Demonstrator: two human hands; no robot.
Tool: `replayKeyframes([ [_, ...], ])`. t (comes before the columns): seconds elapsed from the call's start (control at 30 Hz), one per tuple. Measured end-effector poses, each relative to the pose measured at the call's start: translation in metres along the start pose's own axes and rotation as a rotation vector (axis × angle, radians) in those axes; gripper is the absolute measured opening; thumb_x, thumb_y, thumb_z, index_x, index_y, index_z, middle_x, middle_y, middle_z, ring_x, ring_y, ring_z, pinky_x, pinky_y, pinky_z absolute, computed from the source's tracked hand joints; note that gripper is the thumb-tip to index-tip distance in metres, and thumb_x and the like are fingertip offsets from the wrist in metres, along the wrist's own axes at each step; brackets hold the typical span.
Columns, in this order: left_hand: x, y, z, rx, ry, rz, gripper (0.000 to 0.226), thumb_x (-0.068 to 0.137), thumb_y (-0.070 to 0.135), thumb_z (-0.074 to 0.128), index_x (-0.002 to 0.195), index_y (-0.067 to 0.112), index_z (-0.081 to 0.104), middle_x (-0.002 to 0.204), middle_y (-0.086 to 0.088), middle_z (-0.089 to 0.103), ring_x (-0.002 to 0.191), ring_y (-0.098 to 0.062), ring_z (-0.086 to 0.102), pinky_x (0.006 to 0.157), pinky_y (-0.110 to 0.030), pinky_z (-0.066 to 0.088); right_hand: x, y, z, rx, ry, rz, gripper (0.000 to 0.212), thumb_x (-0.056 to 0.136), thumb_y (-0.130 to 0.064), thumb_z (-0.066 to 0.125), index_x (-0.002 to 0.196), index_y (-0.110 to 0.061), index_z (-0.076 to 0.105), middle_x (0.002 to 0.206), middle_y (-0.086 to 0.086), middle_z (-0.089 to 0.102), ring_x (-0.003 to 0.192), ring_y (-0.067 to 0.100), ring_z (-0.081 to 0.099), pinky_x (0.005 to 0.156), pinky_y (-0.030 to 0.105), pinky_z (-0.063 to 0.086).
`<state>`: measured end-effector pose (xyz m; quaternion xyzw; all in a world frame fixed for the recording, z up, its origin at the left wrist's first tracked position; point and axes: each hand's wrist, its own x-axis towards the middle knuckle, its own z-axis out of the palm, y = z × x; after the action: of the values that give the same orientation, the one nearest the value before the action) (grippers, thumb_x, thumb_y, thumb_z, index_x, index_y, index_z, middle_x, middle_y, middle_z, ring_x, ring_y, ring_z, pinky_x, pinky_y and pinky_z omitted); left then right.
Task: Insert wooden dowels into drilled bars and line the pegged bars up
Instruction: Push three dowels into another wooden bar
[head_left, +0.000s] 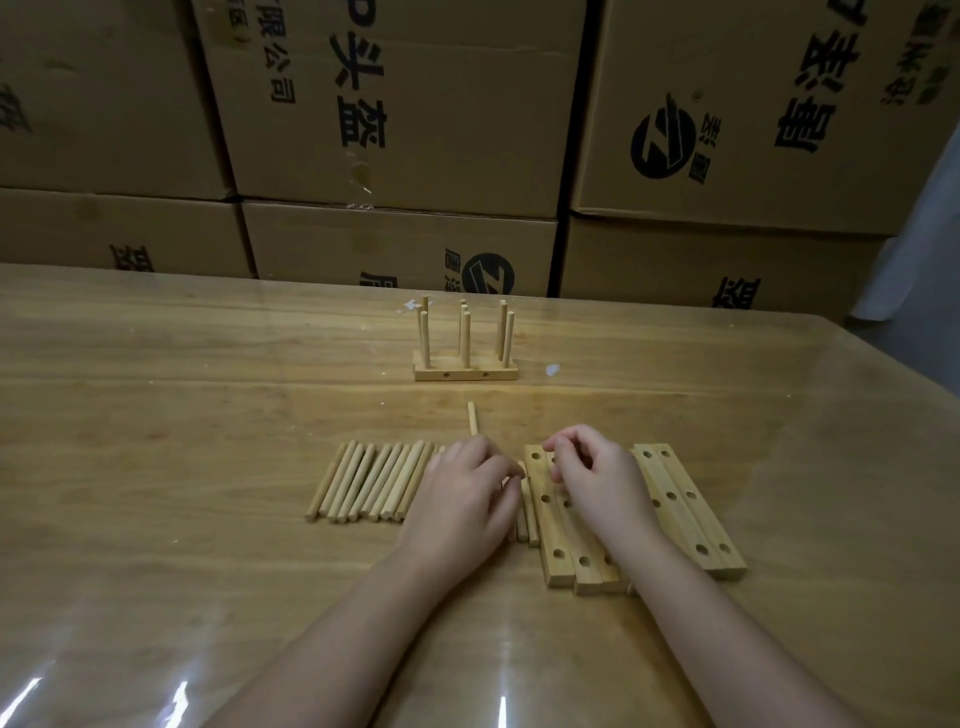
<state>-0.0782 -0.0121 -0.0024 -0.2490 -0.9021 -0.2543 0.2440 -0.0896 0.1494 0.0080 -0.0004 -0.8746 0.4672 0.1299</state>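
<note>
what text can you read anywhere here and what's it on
"头盔": large, on the middle upper box.
"限公司": small, same box, start cut off.
"唐泽", it seems, beside a round Z logo: right upper box.
On the lower boxes: print partly hidden, unreadable.
No text on the dowels or bars.

loose dowels (371, 483) in row; drilled bars (685, 506) flat beside; pegged bars (466, 370) standing behind.

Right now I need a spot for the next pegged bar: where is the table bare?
Bare table lies left and right of the pegged bars, and in the strip between them and the loose dowels, save one stray dowel. Crowded nearest you: dowels beside drilled bars.
</note>
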Motion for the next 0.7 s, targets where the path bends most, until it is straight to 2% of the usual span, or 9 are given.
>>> replayKeyframes([
  [0.13, 0.0, 0.0, 0.003, -0.005, -0.056, 0.011, 0.017, 0.091, 0.024, 0.058, 0.099, 0.016, 0.07, 0.096, 0.003, 0.056, 0.092, -0.016, 0.052, 0.084, -0.031, 0.039, 0.003, -0.001, -0.001, 0.085, 0.019, 0.039, 0.021, 0.093, -0.027, 0.048, 0.081, -0.033, 0.063, 0.064, -0.011, 0.064, 0.055, 0.001, 0.059, 0.046, 0.015, 0.045],
  [0.3, 0.001, 0.0, 0.005, 0.016, -0.109, 0.02, 0.02, 0.091, 0.027, 0.054, 0.102, 0.02, 0.069, 0.1, 0.006, 0.055, 0.096, -0.013, 0.051, 0.088, -0.032, 0.037, 0.003, 0.0, -0.001, 0.113, 0.01, 0.048, 0.02, 0.093, -0.027, 0.049, 0.081, -0.033, 0.064, 0.065, -0.014, 0.065, 0.054, 0.002, 0.058, 0.056, 0.029, 0.051],
  [0.47, 0.001, 0.0, 0.005, -0.007, -0.113, 0.006, 0.021, 0.093, 0.028, 0.052, 0.104, 0.022, 0.069, 0.101, 0.008, 0.055, 0.097, -0.011, 0.05, 0.09, -0.03, 0.036, 0.0, 0.0, -0.002, 0.111, 0.058, -0.01, 0.018, 0.094, -0.026, 0.049, 0.084, -0.034, 0.061, 0.069, -0.009, 0.064, 0.052, 0.001, 0.054, 0.051, 0.024, 0.046],
  [0.53, 0.001, -0.001, 0.005, -0.025, -0.117, -0.004, 0.021, 0.093, 0.029, 0.052, 0.105, 0.022, 0.068, 0.102, 0.008, 0.055, 0.099, -0.009, 0.05, 0.093, -0.029, 0.035, -0.004, -0.003, -0.003, -0.004, 0.123, -0.106, 0.015, 0.095, -0.023, 0.048, 0.093, -0.032, 0.06, 0.075, -0.01, 0.062, 0.06, 0.0, 0.054, 0.051, 0.016, 0.042],
  [0.63, 0.0, -0.002, 0.005, -0.062, -0.113, -0.022, 0.02, 0.093, 0.027, 0.054, 0.104, 0.022, 0.069, 0.1, 0.01, 0.056, 0.098, -0.007, 0.05, 0.095, -0.025, 0.032, -0.006, -0.01, -0.021, -0.416, 0.244, -0.388, 0.024, 0.091, -0.015, 0.047, 0.11, -0.019, 0.061, 0.099, -0.01, 0.058, 0.083, 0.002, 0.05, 0.07, 0.018, 0.043],
  [0.67, 0.001, -0.001, 0.004, -0.082, -0.11, -0.032, 0.019, 0.093, 0.026, 0.054, 0.103, 0.022, 0.069, 0.099, 0.01, 0.056, 0.097, -0.006, 0.05, 0.095, -0.024, 0.032, -0.004, -0.01, -0.032, -0.522, 0.277, -0.397, 0.027, 0.089, -0.016, 0.046, 0.112, -0.017, 0.06, 0.102, -0.007, 0.058, 0.087, 0.004, 0.049, 0.072, 0.022, 0.045],
  [0.7, 0.001, -0.002, 0.004, -0.099, -0.108, -0.046, 0.018, 0.092, 0.025, 0.055, 0.102, 0.022, 0.07, 0.097, 0.011, 0.056, 0.096, -0.004, 0.05, 0.094, -0.022, 0.032, -0.002, -0.009, -0.044, -0.573, 0.292, -0.317, 0.028, 0.09, -0.017, 0.045, 0.114, -0.017, 0.059, 0.107, -0.003, 0.058, 0.089, 0.006, 0.047, 0.072, 0.025, 0.045],
])
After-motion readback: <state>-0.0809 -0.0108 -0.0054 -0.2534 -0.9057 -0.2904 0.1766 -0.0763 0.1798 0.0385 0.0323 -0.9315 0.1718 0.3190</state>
